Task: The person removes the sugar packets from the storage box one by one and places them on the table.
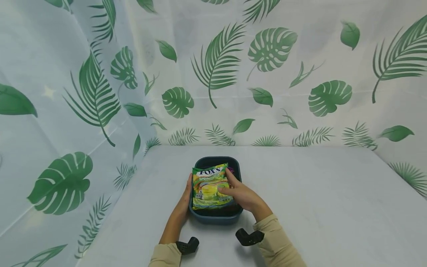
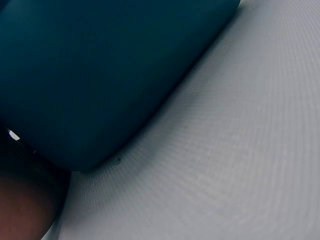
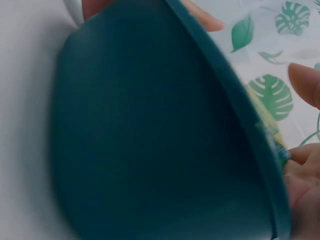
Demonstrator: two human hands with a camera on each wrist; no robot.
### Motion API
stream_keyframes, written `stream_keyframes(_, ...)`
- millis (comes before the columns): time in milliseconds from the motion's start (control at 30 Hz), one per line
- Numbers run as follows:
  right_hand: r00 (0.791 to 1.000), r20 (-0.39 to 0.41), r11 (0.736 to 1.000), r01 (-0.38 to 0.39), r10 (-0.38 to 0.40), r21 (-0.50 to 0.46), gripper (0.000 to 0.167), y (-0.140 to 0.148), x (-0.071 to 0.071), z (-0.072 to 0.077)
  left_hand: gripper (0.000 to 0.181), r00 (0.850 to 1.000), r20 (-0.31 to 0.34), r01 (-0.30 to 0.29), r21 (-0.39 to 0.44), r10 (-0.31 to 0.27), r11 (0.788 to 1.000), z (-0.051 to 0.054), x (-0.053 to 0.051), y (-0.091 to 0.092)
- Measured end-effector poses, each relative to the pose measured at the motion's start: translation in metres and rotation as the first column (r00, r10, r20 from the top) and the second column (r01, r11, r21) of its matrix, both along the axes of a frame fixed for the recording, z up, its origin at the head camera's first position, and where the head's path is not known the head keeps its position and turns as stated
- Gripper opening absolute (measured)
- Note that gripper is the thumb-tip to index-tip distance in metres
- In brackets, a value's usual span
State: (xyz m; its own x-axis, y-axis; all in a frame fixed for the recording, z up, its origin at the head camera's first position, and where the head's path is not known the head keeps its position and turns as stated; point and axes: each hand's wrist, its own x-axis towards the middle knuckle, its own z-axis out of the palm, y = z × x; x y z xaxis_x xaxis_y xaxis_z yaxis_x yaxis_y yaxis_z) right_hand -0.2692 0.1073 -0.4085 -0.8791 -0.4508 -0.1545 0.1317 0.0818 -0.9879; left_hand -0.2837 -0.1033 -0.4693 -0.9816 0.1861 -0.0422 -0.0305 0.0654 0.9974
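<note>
Head view: packet, at the bin's mouth; my right hand pinches its right edge; my left hand, fingers straight, lines the bin's left side. Possible fault: slack pinch, packet slips.

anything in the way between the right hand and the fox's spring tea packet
Nothing visible stands between them: the right hand already holds the Fox's Spring Tea packet at its right side, over the dark blue container.
</note>
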Motion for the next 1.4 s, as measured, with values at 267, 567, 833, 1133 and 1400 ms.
stream_keyframes(267, 0.999, -0.045, 0.999, 0.032, -0.030, 0.042, 0.082, -0.008, 0.000, -0.004, 0.064, 1.000, 0.016, -0.007, 0.019, 0.007, 1.000, -0.001, -0.001, -0.004)
stream_keyframes(567, 0.993, -0.043, 0.992, 0.108, -0.106, 0.062, 0.078, -0.013, 0.000, -0.002, 0.064, 1.000, 0.006, -0.023, -0.008, 0.023, 1.000, -0.005, 0.000, -0.006)
stream_keyframes(833, 0.986, -0.042, 0.984, 0.167, -0.164, 0.059, 0.076, -0.011, -0.001, -0.003, 0.064, 1.000, 0.017, -0.009, 0.011, 0.009, 1.000, -0.004, 0.000, -0.003)
stream_keyframes(1133, 0.980, -0.029, 0.980, 0.196, -0.195, 0.024, 0.074, -0.007, -0.002, -0.001, 0.067, 1.000, 0.009, -0.005, -0.015, 0.005, 1.000, -0.003, 0.002, -0.001)
stream_keyframes(1400, 0.985, -0.046, 0.986, 0.166, -0.167, -0.030, 0.076, 0.007, -0.004, 0.008, 0.065, 1.000, -0.012, 0.002, -0.024, -0.003, 1.000, -0.004, -0.001, 0.000)
